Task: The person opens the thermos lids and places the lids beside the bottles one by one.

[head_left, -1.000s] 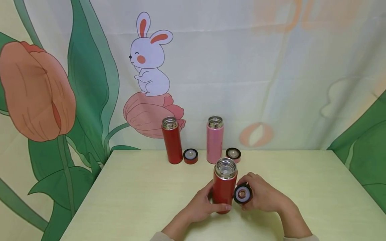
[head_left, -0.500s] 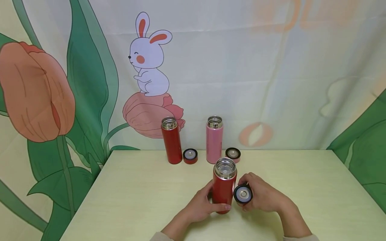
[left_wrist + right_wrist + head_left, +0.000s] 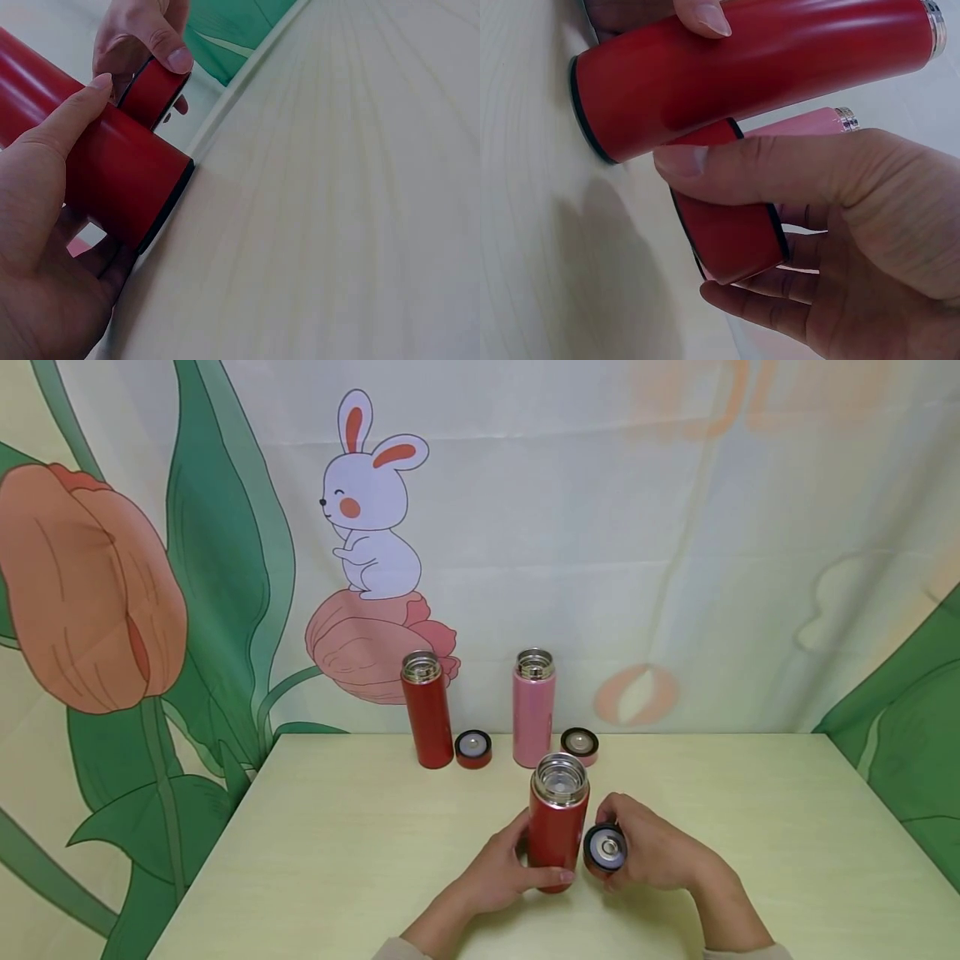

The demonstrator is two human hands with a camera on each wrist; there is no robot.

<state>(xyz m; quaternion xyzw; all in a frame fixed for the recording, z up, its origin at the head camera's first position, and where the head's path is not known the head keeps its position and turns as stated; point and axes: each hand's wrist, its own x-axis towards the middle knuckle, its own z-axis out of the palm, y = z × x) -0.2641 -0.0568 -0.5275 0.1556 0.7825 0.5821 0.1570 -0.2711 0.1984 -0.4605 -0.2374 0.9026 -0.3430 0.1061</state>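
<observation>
My left hand (image 3: pixel 501 868) grips the lower part of an uncapped red thermos flask (image 3: pixel 557 827) with a steel mouth, its thumb across the front. The flask's base is at the tabletop in the left wrist view. Beside it, my right hand (image 3: pixel 651 842) pinches a red screw lid (image 3: pixel 604 848) between thumb and fingers. The lid's pale inner face and black rim point up towards the head camera. In the right wrist view the thumb lies along the lid (image 3: pixel 731 236), which sits close beside the flask (image 3: pixel 765 64).
Behind stand a second open red flask (image 3: pixel 429 718) with its lid (image 3: pixel 473 750) and an open pink flask (image 3: pixel 533 714) with its lid (image 3: pixel 581 745). Both lids lie inner side up. A printed cloth (image 3: pixel 600 527) hangs at the back edge of the pale table (image 3: pixel 337 835).
My right hand has shifted slightly down and right with the lid, which has tilted and moved a little from the flask. My left hand and the flask stay in place.
</observation>
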